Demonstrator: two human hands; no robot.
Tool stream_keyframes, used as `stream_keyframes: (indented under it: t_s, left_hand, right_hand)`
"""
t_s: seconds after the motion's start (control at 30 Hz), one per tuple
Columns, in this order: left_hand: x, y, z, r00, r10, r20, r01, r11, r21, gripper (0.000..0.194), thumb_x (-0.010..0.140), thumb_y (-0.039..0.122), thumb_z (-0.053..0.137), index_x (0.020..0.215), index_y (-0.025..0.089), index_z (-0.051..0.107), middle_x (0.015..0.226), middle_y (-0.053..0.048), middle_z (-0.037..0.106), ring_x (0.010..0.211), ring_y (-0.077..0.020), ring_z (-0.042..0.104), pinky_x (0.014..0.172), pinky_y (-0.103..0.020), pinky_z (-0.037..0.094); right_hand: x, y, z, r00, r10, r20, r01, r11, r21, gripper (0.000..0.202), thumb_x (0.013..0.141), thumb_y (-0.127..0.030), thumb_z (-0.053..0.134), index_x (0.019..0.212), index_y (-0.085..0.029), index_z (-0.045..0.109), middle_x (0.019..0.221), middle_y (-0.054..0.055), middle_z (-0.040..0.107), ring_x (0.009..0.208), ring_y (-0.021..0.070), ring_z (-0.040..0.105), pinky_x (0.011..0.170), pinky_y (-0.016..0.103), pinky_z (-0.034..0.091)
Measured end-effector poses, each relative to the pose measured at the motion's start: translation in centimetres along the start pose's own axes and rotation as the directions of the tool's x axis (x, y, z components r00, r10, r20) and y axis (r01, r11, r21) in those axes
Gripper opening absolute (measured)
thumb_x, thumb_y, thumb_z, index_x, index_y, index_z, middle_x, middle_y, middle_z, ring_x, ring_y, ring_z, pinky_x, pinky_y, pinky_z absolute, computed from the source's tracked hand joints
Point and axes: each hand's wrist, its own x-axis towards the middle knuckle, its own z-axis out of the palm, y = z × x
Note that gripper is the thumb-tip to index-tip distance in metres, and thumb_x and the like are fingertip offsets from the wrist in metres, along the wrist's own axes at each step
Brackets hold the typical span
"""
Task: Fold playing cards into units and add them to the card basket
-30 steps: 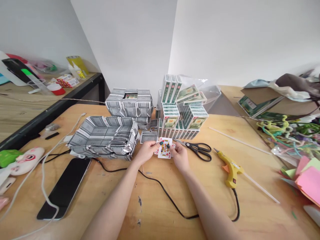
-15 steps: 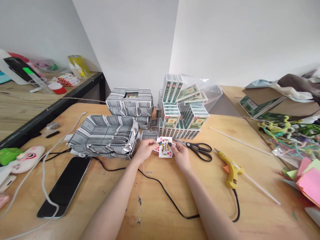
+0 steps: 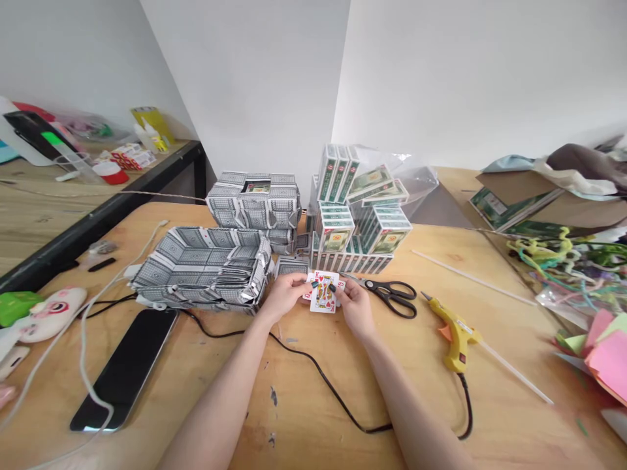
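Card-handling step: the left hand point(image 3: 285, 293) and right hand point(image 3: 355, 304) pinch overlapping playing cards point(image 3: 323, 299) over the worktop point(image 3: 313, 405); the next move likely calls for an even grip.

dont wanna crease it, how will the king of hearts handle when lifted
The king of hearts looks thin and flat, so probably light and springy. It might slide over the card peeking from behind. Squeezing could bow it, with left hand and right hand at opposite sides.
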Motion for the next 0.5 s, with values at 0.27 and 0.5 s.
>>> stream_keyframes:
  t_s: [0.27, 0.5]
  left_hand:
    - [-0.14, 0.28, 0.15, 1.0, -0.003, -0.009, 0.003, 1.0, 0.018, 0.015, 0.063, 0.027, 0.065, 0.066, 0.012, 0.063, 0.06, 0.001, 0.062, 0.06, -0.0162, 0.061, 0.062, -0.031, 0.052]
    - [-0.08, -0.18, 0.0, 0.999, 0.037, -0.007, -0.036, 0.996, 0.08, 0.019, 0.065, 0.031, 0.063, 0.066, 0.012, 0.062, 0.063, 0.001, 0.063, 0.062, -0.0166, 0.062, 0.064, -0.031, 0.052]
  right_hand:
    - [-0.02, 0.05, 0.03, 1.0, -0.011, 0.003, 0.011, 1.0, 0.01, 0.024, 0.07, -0.035, 0.063, 0.087, -0.019, 0.057, 0.085, 0.003, 0.068, 0.071, 0.02, 0.064, 0.06, 0.03, 0.051]
    - [0.03, 0.01, 0.1, 1.0, -0.007, -0.004, 0.007, 1.0, 0.019, 0.025, 0.07, -0.035, 0.062, 0.088, -0.019, 0.056, 0.087, 0.004, 0.068, 0.074, 0.021, 0.064, 0.063, 0.031, 0.051]
